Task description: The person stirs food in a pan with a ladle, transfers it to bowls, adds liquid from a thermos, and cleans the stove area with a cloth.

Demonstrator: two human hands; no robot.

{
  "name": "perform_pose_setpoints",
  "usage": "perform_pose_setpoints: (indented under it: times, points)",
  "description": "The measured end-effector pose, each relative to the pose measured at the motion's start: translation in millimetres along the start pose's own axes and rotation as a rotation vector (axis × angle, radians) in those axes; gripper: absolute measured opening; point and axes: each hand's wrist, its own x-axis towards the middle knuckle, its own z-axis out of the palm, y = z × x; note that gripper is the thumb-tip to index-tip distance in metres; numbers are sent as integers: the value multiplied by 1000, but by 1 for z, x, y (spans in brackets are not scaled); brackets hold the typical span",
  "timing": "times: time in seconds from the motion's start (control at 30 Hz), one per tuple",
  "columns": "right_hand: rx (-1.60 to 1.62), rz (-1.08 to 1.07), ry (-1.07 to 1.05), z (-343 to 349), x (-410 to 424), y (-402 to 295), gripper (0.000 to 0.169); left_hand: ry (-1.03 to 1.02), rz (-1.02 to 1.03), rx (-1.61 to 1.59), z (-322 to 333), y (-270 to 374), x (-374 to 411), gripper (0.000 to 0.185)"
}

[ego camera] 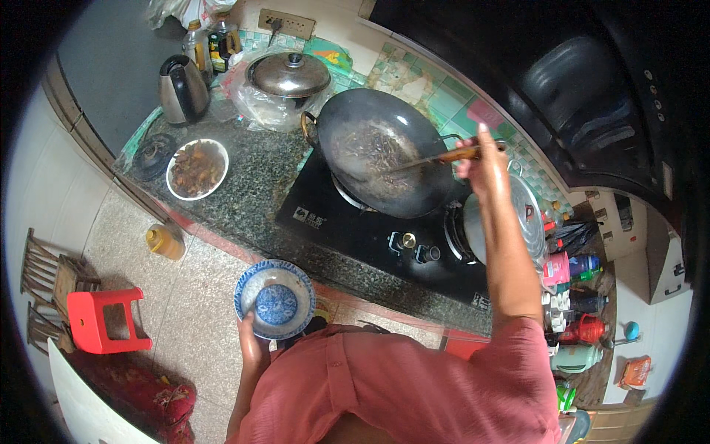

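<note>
My right hand [487, 169] grips the wooden handle of a metal spatula [427, 161], whose blade end reaches down into a large wok [358, 114]. Dark, shredded food [374, 150] lies in the bottom of the wok, with a haze over it. The wok sits tilted in view on the left burner of a black gas stove [310, 194]. Low in front of me, my left hand [252, 344] holds a blue-and-white patterned bowl [275, 302] by its near rim, the thumb over the edge. The bowl has a little wetness or residue on its inner wall.
A white bowl of cooked food [197, 169], an electric kettle [183, 91] and a lidded pot [291, 75] stand on the granite counter. Another lidded pot [524, 222] is on the right burner. A red stool [105, 322] and a yellow bottle [165, 242] are on the floor.
</note>
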Motion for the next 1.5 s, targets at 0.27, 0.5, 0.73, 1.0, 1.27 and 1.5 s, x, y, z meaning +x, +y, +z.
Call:
perform_pose_setpoints:
  times: [0.27, 0.5, 0.73, 1.0, 1.27, 1.5]
  points:
    - [-10, -169, 155, -35, 33, -2, 41, -23, -6, 11, 2, 3, 3, 60]
    - [-476, -234, 50, -41, 9, -44, 27, 2, -14, 40, 7, 4, 5, 60]
    - [-422, -430, -254, -18, 15, 5, 7, -37, -13, -44, 18, 3, 7, 51]
    - [-956, -1046, -510, 12, 22, 5, 22, -5, 21, -25, 23, -2, -2, 57]
    - [-1054, -1003, -839, 2, -9, 20, 23, 9, 32, 11, 19, -11, 0, 55]
    - [-487, -437, -134, -68, -1, -17, 5, -109, -31, -33, 48, 4, 11, 52]
